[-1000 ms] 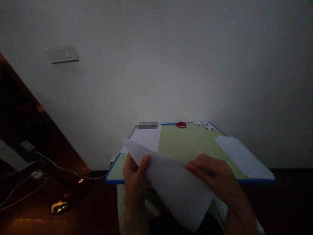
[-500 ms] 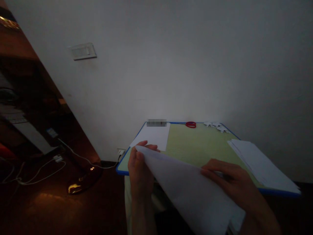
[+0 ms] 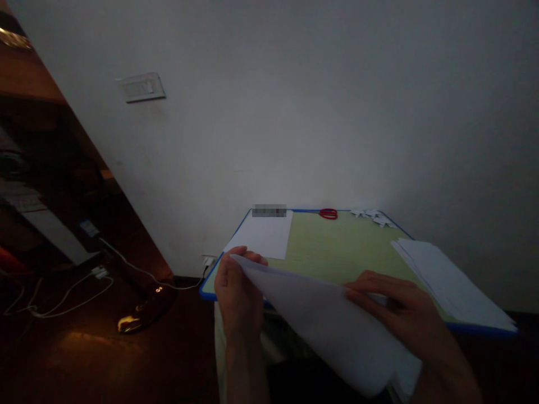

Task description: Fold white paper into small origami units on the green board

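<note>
A white sheet of paper (image 3: 320, 314) is held in the air over the near edge of the table. My left hand (image 3: 240, 286) is closed on its upper left corner, with the thumb on the near side. Along the top edge, farther right, my right hand (image 3: 396, 306) pinches the sheet between thumb and fingers. The paper slants down to the right, and its lower right end looks bent or curled. What lies behind the sheet is partly hidden.
The green table (image 3: 332, 241) has a blue rim and stands against a wall. On it lie a white sheet (image 3: 269, 235) at left, red-handled scissors (image 3: 328, 214), white paper cutouts (image 3: 373, 216) and a paper stack (image 3: 450, 280) at right. Cables (image 3: 138, 269) trail on the left.
My left hand has shifted slightly left and down with the paper's corner. The sheet's lower edge has risen a little and curls more; my right hand has barely moved.
</note>
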`<act>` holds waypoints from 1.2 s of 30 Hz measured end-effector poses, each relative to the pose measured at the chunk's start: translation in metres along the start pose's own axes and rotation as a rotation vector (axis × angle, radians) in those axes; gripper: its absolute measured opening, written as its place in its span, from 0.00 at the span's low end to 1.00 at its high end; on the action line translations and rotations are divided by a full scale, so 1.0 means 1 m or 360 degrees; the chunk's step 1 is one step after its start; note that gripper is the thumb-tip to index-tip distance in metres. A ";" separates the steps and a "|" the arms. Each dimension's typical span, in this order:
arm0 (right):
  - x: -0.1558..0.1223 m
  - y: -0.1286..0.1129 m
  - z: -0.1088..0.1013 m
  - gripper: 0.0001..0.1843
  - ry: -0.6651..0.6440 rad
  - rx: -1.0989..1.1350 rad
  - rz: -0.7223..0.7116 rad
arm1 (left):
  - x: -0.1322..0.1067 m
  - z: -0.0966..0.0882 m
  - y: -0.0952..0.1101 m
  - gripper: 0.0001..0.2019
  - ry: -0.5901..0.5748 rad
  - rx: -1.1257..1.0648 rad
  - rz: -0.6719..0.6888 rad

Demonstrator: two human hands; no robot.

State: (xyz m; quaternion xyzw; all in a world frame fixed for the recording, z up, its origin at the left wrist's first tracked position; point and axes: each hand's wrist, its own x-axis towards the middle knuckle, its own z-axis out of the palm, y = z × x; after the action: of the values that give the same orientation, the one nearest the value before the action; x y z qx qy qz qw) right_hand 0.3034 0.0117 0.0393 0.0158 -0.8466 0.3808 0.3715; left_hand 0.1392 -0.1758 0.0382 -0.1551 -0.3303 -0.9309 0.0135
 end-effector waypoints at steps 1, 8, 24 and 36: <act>0.000 0.000 0.000 0.05 0.0010 -0.0003 -0.0010 | 0.000 0.000 0.000 0.20 0.0005 -0.0008 -0.0008; 0.000 0.000 0.001 0.04 0.0066 0.0003 -0.0081 | -0.001 -0.004 0.003 0.16 -0.0104 0.0039 0.0001; -0.005 0.007 0.001 0.05 0.0109 -0.0071 -0.0072 | 0.004 -0.007 0.001 0.17 0.0043 0.0075 0.0120; -0.006 0.010 0.000 0.05 0.0082 -0.0085 -0.0028 | 0.004 -0.007 0.002 0.15 -0.0053 0.0049 0.0154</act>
State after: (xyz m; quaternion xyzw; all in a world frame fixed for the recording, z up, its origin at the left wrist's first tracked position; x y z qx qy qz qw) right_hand 0.3049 0.0171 0.0290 0.0035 -0.8465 0.3550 0.3967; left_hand 0.1338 -0.1815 0.0360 -0.1863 -0.3369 -0.9213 0.0553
